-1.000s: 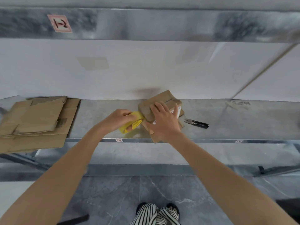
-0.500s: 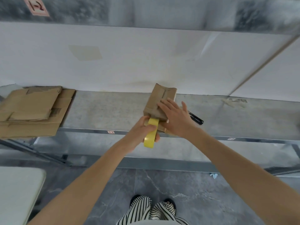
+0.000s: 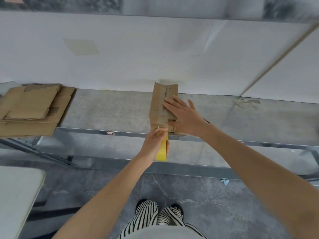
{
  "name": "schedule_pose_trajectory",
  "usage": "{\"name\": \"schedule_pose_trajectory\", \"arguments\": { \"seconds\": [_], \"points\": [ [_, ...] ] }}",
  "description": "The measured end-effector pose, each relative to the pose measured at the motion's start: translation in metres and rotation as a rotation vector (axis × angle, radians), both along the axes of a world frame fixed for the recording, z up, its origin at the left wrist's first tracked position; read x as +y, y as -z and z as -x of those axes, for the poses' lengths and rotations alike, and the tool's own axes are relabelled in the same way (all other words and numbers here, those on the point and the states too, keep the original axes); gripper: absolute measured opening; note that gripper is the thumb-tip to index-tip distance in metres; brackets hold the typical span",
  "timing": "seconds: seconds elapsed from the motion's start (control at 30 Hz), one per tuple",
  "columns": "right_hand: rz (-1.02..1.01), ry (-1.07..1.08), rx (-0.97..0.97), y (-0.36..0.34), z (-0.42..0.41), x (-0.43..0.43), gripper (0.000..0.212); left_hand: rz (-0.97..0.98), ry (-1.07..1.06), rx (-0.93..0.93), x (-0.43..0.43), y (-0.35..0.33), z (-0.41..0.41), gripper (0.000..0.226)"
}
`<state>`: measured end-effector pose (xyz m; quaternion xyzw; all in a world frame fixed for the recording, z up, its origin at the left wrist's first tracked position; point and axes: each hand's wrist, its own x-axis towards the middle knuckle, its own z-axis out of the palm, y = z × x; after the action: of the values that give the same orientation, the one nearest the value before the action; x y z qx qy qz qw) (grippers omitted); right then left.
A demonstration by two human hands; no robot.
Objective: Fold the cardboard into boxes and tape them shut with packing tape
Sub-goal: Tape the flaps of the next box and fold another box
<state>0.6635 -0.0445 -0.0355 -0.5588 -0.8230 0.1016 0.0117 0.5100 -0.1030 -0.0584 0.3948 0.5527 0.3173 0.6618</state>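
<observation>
A small brown cardboard box [image 3: 160, 100] lies on the metal shelf [image 3: 107, 111], its long side running away from me, with its two top flaps meeting along the middle. My right hand [image 3: 184, 114] presses flat on the box's right flap, fingers straight. Just off the shelf's front edge, my left hand [image 3: 153, 144] grips a yellow roll of packing tape [image 3: 162, 152] held on edge. A strip of tape runs from the roll up onto the near end of the box.
A stack of flattened cardboard sheets [image 3: 32, 109] lies at the shelf's left end. The black tip of a tool [image 3: 206, 120] shows behind my right wrist. A scrap of tape [image 3: 246, 102] sits at the far right. A white surface [image 3: 15, 195] stands at lower left.
The box was turned from slanted to lengthwise. My left hand has drawn the tape roll down past the shelf's front edge. My right hand slid to the box's right flap.
</observation>
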Motion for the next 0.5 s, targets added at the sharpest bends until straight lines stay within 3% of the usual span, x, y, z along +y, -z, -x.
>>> {"name": "schedule_pose_trajectory", "arguments": {
  "seconds": [0.2, 0.5],
  "points": [
    [0.010, 0.159, 0.087, -0.001, -0.025, -0.018, 0.102, 0.071, -0.113, -0.087, 0.009, 0.004, -0.011, 0.023],
    [0.106, 0.620, 0.210, 0.044, -0.061, -0.011, 0.047, 0.105, -0.102, -0.144, 0.016, 0.015, -0.012, 0.018]
  ]
}}
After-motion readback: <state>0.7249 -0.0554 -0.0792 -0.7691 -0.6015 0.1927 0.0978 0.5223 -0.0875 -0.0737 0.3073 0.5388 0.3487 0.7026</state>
